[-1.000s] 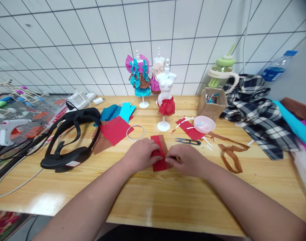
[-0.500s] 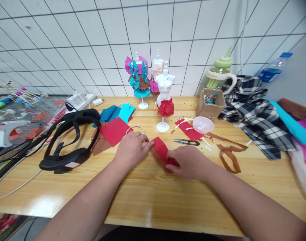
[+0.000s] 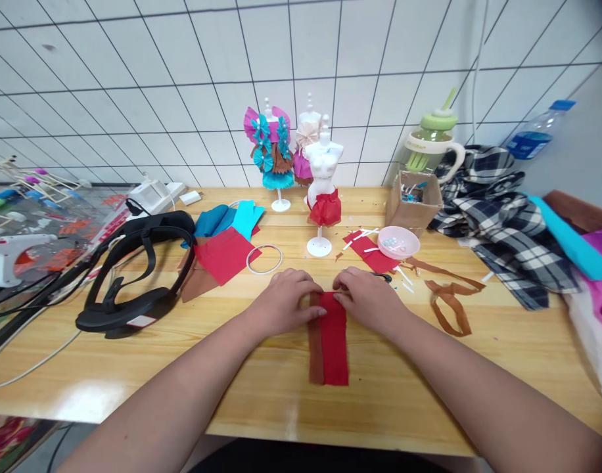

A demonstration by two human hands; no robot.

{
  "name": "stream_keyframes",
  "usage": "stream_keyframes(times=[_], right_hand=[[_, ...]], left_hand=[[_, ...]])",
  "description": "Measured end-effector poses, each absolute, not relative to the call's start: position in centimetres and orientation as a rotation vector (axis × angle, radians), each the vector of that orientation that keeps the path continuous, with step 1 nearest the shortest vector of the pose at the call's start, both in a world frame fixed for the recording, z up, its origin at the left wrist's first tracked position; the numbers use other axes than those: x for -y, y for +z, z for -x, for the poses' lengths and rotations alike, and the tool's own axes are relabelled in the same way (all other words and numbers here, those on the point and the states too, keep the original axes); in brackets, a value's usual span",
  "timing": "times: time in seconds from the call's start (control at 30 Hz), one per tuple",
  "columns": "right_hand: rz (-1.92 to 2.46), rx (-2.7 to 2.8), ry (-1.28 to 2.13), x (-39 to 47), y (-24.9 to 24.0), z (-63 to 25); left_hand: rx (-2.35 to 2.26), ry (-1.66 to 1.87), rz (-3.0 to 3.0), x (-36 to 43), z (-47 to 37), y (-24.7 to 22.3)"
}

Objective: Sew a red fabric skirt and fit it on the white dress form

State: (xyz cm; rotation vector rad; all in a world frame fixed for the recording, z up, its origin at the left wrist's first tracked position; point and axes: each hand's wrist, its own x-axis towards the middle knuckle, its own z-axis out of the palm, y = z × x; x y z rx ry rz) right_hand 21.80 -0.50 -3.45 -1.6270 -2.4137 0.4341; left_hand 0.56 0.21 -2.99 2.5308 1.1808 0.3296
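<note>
A red crepe paper strip [image 3: 335, 351] lies lengthwise on the table, overlapping a brown crepe paper strip [image 3: 315, 364] that shows along its left side. My left hand [image 3: 288, 303] pinches the far left part of both strips, thumb resting over the red. At the far right corner of the red strip, my right hand [image 3: 370, 299] holds it between thumb and fingers. The thread snips [image 3: 384, 277] are mostly hidden behind my right hand. Beyond my left hand lies a thin metal ring [image 3: 264, 259]. A small white mannequin [image 3: 324, 164] wearing a red skirt [image 3: 325, 208] stands farther back.
Two dressed mannequins [image 3: 275, 144] stand near the tiled wall. To the left are a black headset strap [image 3: 133, 282] and colored paper sheets [image 3: 227, 253]. On the right sit a pink bowl [image 3: 398, 244], a cardboard box [image 3: 413, 205], brown scraps [image 3: 449, 309] and plaid cloth [image 3: 508, 223].
The strips have turned from slanting to straight, and come nearer to me. My right hand has moved to their far end, covering most of the snips. My left hand has shifted right, uncovering the ring.
</note>
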Motion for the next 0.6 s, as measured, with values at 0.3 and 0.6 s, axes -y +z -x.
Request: stream_keyframes(times=[0.3, 0.6], right_hand=[[1.543, 2.322, 0.598, 0.43, -2.95, -21.51], [1.56, 2.348, 0.612, 0.48, -3.55, -21.55]], left_hand=[[-1.292, 0.343, -2.476, -0.76, -0.81, -3.56], [-1.245, 0.385, -2.447, -0.51, -0.86, -3.41]])
